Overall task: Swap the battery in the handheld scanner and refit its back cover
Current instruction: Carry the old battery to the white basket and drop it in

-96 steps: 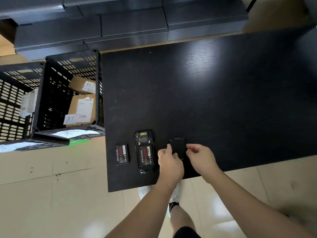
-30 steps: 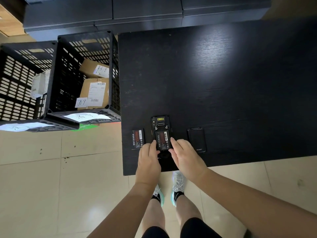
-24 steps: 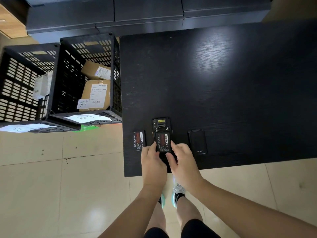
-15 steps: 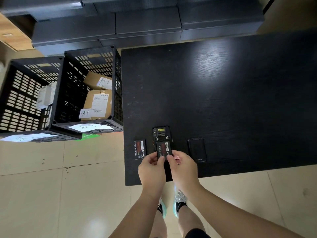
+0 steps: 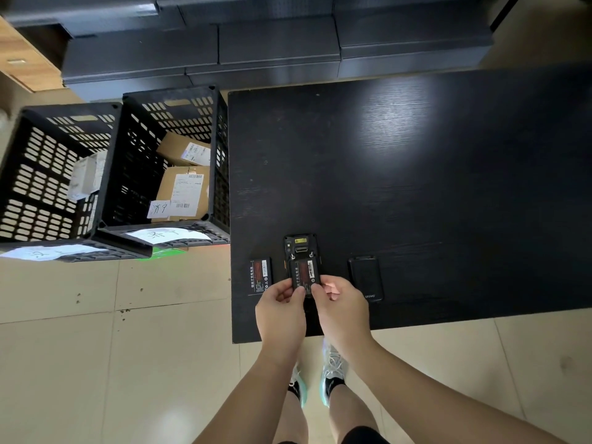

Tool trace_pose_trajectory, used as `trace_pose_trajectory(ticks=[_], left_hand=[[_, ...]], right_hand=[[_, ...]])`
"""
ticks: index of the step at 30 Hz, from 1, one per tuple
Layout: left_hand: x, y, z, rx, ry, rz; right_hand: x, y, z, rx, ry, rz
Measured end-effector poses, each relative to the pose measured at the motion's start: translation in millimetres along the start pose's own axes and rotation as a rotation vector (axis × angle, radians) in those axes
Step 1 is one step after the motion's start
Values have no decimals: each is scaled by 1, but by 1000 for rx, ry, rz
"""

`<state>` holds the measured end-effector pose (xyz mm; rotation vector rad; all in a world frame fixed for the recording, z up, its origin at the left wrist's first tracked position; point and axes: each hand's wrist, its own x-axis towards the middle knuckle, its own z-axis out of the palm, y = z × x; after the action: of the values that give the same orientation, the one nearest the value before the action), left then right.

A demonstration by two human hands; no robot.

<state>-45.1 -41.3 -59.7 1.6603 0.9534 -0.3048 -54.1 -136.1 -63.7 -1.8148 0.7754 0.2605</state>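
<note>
The black handheld scanner (image 5: 300, 246) lies face down near the front left corner of the black table (image 5: 416, 187), its back open. A black battery with a red label (image 5: 304, 274) is over the scanner's bay, its near end pinched between my left hand (image 5: 280, 310) and my right hand (image 5: 342, 307). A second battery (image 5: 260, 276) lies flat just left of the scanner. The black back cover (image 5: 365, 277) lies on the table to the right, apart from both hands. The scanner's near half is hidden under my hands.
Two black slotted crates (image 5: 166, 161) stand on the floor left of the table, holding cardboard parcels (image 5: 184, 193) and paper labels. Dark stacked boxes (image 5: 272, 43) line the far side. The table's front edge runs just below my hands.
Both hands left the back cover on the right and came onto the scanner. Over the last second they have pulled the battery's near end up and toward me.
</note>
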Motion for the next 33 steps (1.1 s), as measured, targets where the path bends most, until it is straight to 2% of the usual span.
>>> trace_pose_trajectory(ticks=[8, 19, 24, 33], left_hand=[[-32, 64, -6, -71, -38, 98], [-116, 180, -22, -154, -167, 371], [-148, 206, -4, -152, -298, 445], [-229, 194, 78, 114, -744, 503]], right_hand=[[-13, -61, -35, 102, 14, -85], [-56, -168, -115, 236, 56, -294], [-75, -182, -156, 348, 179, -303], [-116, -126, -253, 502, 601, -158]])
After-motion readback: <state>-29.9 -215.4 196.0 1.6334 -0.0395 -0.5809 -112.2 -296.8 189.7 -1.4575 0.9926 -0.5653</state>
